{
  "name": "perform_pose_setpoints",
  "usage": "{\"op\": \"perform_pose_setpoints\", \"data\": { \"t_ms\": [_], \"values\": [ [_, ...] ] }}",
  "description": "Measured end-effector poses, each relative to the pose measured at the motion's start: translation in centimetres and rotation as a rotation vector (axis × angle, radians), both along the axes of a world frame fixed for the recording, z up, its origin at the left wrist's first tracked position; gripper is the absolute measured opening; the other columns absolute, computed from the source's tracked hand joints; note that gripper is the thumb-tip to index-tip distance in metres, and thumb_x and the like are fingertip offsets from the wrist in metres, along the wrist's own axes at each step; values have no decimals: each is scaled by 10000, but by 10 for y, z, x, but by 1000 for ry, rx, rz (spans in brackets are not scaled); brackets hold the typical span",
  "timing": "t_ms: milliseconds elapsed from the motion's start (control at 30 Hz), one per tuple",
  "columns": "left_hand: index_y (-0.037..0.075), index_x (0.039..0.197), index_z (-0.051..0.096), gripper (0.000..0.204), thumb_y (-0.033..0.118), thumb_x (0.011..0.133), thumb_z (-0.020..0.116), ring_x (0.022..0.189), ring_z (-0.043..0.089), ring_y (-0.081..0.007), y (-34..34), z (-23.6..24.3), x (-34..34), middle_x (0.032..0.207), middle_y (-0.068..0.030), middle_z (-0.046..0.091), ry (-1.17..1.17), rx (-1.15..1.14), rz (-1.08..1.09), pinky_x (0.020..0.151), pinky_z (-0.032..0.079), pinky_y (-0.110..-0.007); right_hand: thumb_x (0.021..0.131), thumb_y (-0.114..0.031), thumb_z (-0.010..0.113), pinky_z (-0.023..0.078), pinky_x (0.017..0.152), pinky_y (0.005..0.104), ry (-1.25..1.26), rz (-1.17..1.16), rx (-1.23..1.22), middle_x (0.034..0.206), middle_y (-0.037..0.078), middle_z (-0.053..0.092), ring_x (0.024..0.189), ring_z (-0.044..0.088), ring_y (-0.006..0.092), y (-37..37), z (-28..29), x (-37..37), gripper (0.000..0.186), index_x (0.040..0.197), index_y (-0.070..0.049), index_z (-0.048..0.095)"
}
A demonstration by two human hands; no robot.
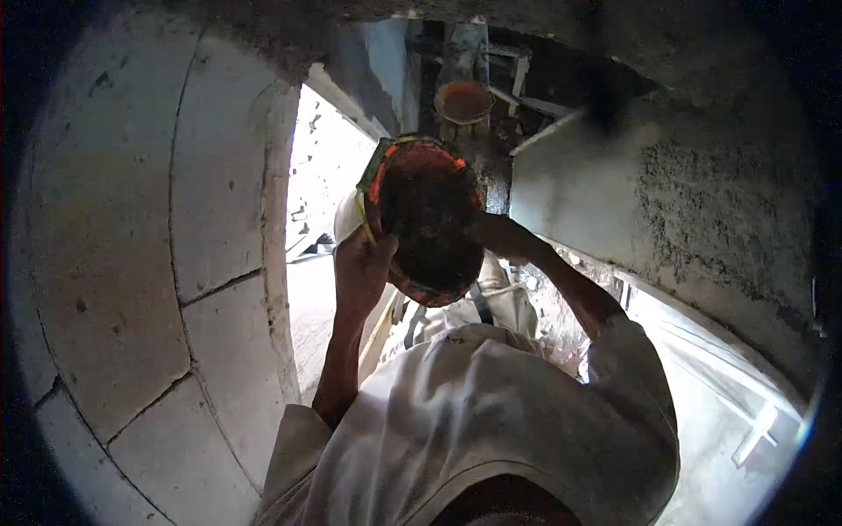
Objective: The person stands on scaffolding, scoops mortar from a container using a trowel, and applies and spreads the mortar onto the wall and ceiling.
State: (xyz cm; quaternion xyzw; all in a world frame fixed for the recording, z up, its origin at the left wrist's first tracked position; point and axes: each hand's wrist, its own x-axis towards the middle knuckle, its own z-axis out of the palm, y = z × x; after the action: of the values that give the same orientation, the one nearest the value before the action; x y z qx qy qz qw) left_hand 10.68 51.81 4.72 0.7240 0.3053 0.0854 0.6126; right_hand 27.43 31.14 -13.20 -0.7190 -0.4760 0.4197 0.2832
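In front of my chest is a round basin-like vessel [431, 219], tilted so that its dark, crusted inside shows. Orange-red patches run along its upper edge, and a yellow-green strip lines its left side. My left hand [365, 254] grips the left rim, thumb over the edge. At the opposite side my right hand [504, 238] is closed against the rim, its fingertips hidden by shadow and the vessel. What coats the inside is too dark to make out.
To the left rises a block wall [224, 175] beside a bright opening [320, 167]. A rough grey slab [667, 193] slants along the right. Farther ahead, a reddish basin [463, 102] stands on a support, with wooden pieces [519, 83] near it.
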Motion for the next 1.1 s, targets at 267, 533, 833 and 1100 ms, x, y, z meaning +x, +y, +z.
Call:
{"op": "perform_pose_setpoints", "data": {
  "t_ms": [267,533,833,1100],
  "values": [
    [12,879,591,100,102,853,556,593,426,-39,-4,3,-5,648,44,491,65,1,30,522,362,-215,943,-416,461,389,438,240,884,-108,-200,698,-9,484,557,462,87,2,65,-17,373,1081,-74,523],
    [6,825,619,82,75,788,596,608,498,-92,-4,-21,2,725,-5,573,72,-197,82,541,420,-248,893,-493,506,360,416,255,913,-407,-207,641,-14,457,489,409,92,-21,77,-33,430,1044,-90,526],
    [26,611,504,326,231,844,605,537,406,-113,0,-57,-5,542,-8,452,36,305,37,487,337,-327,968,-267,402,452,525,249,885,-389,220,775,-2,540,631,523,109,-45,79,-59,317,1199,-68,489],
    [27,649,542,208,187,734,645,551,400,-84,-17,-80,11,548,13,461,-26,19,95,477,341,-318,921,-444,399,433,414,289,607,-1031,656,768,55,558,493,500,146,-92,314,-13,459,1173,-69,477]
  ]
}}
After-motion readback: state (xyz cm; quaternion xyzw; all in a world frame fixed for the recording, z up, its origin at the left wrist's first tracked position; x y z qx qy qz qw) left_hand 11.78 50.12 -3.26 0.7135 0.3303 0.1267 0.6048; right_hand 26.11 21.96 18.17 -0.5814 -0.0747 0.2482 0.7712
